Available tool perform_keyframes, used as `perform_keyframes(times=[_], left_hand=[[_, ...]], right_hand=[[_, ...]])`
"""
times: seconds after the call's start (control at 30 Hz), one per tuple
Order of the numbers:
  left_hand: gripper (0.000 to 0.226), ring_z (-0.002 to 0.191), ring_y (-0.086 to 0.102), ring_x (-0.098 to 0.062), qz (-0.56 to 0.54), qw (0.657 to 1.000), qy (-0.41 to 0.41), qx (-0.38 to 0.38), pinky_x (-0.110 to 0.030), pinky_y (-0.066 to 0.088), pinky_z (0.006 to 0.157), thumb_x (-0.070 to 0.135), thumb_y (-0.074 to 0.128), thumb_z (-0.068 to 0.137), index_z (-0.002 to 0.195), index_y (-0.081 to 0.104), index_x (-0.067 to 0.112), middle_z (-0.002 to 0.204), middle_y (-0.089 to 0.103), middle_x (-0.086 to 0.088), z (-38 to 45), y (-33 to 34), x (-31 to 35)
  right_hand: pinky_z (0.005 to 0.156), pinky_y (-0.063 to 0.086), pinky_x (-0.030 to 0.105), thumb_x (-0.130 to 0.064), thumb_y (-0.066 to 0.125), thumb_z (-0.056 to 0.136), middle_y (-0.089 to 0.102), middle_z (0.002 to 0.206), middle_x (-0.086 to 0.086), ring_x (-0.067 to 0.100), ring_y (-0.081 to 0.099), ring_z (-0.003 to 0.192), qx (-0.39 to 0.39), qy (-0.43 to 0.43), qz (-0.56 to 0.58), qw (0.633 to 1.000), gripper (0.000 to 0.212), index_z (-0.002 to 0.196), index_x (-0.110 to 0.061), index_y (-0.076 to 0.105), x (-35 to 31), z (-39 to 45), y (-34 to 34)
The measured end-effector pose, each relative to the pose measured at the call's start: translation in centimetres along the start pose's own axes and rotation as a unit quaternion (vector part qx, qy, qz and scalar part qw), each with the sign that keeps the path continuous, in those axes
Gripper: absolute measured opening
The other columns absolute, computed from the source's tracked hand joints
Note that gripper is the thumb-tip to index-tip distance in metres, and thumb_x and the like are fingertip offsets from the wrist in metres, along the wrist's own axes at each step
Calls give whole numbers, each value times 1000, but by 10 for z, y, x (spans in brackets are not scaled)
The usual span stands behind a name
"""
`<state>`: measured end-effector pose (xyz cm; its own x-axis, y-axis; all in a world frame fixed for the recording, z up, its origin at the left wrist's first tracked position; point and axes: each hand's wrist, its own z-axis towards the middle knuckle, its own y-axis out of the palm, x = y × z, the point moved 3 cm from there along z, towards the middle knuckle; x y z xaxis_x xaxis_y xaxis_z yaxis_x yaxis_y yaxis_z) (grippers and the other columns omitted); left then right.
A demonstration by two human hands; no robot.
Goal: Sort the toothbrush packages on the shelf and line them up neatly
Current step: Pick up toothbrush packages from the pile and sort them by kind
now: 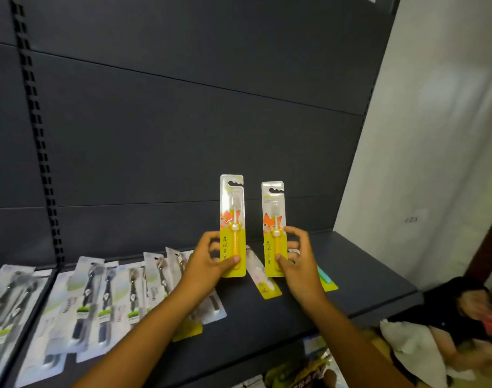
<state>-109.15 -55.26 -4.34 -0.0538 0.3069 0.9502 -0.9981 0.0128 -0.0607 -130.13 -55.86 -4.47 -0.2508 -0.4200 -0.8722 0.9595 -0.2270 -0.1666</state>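
Two yellow packs are held upright above the shelf (351, 278), one in each hand. Each pack is a clear blister on a yellow card, and inside it is one small orange toothbrush with the bristles up and the handle down. The long axis of both packs is vertical, with the hang hole at the top, and their printed fronts face the camera.

The left hand (208, 261) holds the left pack (232, 219) near its lower end; the thumb presses on the front and the other fingers are curled behind the card. The right hand (298, 261) holds the right pack (274, 219) in the same way, thumb on the front, fingers bent around the right edge. The two packs are near each other but apart, and the left one stands a little higher.

On the shelf below them lie two more yellow packs: one with a pale brush (263, 278), flat and slanted, and one with a teal brush (327, 280), mostly hidden behind the right hand. To the left lies a row of grey packs (104, 298) with dark brushes, overlapping, long axis going away from the camera; I cannot count them exactly.
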Motion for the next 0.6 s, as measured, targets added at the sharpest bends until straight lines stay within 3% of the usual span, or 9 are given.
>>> perform_keyframes(times=[0.2, 0.33, 0.5, 0.6], left_hand=[[46, 89, 68, -9, 24, 998, -25, 59, -22, 58, 67, 9, 72, 84, 120, 47, 21, 105, 66, 1, 9, 54, -11], [49, 98, 64, -14, 50, 991, -54, 109, -23, 56, 72, 12, 73, 83, 123, 45, 21, 110, 63, 2, 3, 77, -10], [47, 107, 62, -27, 92, 974, -113, 172, -47, 56, 89, 11, 76, 81, 113, 47, 28, 114, 63, -5, -14, 73, -17], [52, 106, 60, -24, 128, 959, -159, 195, -38, 54, 87, 12, 75, 82, 122, 43, 21, 115, 59, -3, -20, 63, -19]], right_hand=[[63, 56, 21, 6, 62, 89, 65, 105, 4, 10, 70, 87, -67, 0, 24, 997, 51, 131, -19, 46, 37, 36, -42], [63, 58, 24, 4, 63, 89, 64, 108, 4, 16, 70, 89, -117, 19, 48, 992, 52, 130, -23, 46, 49, 52, -59], [64, 58, 27, 6, 62, 88, 64, 105, 4, 17, 70, 86, -161, 29, 76, 984, 54, 129, -26, 46, 54, 55, -48], [63, 58, 26, 3, 63, 89, 64, 107, 2, 17, 70, 88, -195, 35, 83, 977, 54, 130, -27, 46, 56, 49, -31]])
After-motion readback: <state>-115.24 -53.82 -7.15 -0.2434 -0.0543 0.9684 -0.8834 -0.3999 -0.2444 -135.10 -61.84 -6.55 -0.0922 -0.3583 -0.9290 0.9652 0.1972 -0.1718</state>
